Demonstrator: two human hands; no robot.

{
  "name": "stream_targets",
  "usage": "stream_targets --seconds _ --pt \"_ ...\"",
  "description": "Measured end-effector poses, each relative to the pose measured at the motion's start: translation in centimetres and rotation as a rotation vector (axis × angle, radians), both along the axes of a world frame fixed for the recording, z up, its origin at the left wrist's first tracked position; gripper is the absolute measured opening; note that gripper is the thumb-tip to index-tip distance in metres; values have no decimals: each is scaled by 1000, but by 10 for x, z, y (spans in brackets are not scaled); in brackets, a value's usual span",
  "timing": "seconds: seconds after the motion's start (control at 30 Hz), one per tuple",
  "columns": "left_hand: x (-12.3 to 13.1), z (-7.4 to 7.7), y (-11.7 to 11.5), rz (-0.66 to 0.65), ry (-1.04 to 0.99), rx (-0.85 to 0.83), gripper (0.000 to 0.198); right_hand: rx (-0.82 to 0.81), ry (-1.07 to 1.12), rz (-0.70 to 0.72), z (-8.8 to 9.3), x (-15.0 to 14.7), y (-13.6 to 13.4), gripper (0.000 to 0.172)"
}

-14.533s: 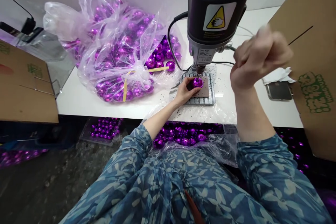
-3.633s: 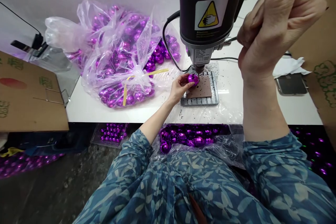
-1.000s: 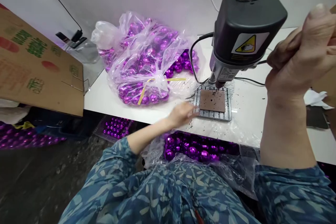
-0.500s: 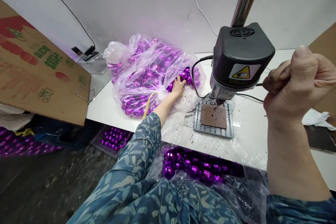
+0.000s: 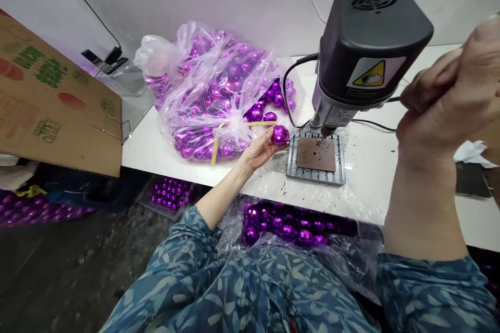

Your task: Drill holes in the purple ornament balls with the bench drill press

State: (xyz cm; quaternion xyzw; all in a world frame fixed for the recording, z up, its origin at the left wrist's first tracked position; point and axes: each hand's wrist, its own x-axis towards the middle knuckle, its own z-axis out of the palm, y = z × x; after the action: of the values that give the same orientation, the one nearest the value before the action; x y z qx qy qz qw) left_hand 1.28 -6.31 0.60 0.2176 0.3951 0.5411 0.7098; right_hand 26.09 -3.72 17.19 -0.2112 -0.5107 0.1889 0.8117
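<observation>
My left hand (image 5: 261,150) holds a shiny purple faceted ball (image 5: 280,135) at its fingertips, just left of the drill press (image 5: 363,57). Behind the hand lies a clear plastic bag (image 5: 234,119) full of such balls, tied with a yellow strip, with loose balls at its open right side. My right hand (image 5: 449,88) is closed in a fist at the right of the press head, around the drill press handle, most of which is hidden. Under the drill bit, a brown plate (image 5: 316,154) with a small hole lies on the grey slotted base (image 5: 292,166).
Dark shavings are scattered about the base on the white table (image 5: 375,182). More purple balls (image 5: 289,229) lie in a plastic-lined container at my lap. A cardboard box (image 5: 58,99) stands at left, above a tray of balls (image 5: 170,195). White paper (image 5: 474,153) lies at right.
My left hand has drawn back from the bag's open side toward the drill base, now with a ball in it. My right hand stays closed beside the press; the view has shifted.
</observation>
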Motion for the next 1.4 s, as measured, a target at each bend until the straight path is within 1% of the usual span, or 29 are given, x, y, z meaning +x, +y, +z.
stream_targets --seconds 0.07,0.13,0.23,0.33,0.43,0.57,0.67,0.73,0.83,1.0,1.13,1.3,1.4 --pt "13 -8 -5 -50 92 66 34 9 13 -16 -1 -1 0 86" --pt "28 -20 -6 -79 188 145 43 12 27 -31 -4 -2 2 87" --pt "47 -37 -2 -83 311 247 44 -3 16 -56 -8 -2 3 88" --pt "60 -45 4 -81 427 309 47 -16 6 -49 -10 -1 1 86" --pt "67 -46 8 -95 551 366 46 -11 10 -29 -11 -1 -1 83" --pt "74 -43 7 -106 726 424 43 4 31 -23 -11 -1 0 82" --pt "80 -43 3 -112 867 485 47 12 30 -26 -12 -2 0 80" --pt "84 -44 0 -119 911 545 49 17 22 -35 -12 -3 -1 81" --pt "87 -45 -3 -127 902 592 47 25 13 -50 -11 -3 -2 82" --pt "86 -45 -3 -122 877 568 45 62 1 -57 -13 -2 -1 81" --pt "85 -44 -2 -132 875 568 46 90 26 -95 -24 -2 -7 76" --pt "85 -41 -4 -146 854 566 44 121 51 -110 -40 -7 -20 81" --pt "86 -37 -5 -134 825 548 43 136 81 -114 -46 -9 -22 85"
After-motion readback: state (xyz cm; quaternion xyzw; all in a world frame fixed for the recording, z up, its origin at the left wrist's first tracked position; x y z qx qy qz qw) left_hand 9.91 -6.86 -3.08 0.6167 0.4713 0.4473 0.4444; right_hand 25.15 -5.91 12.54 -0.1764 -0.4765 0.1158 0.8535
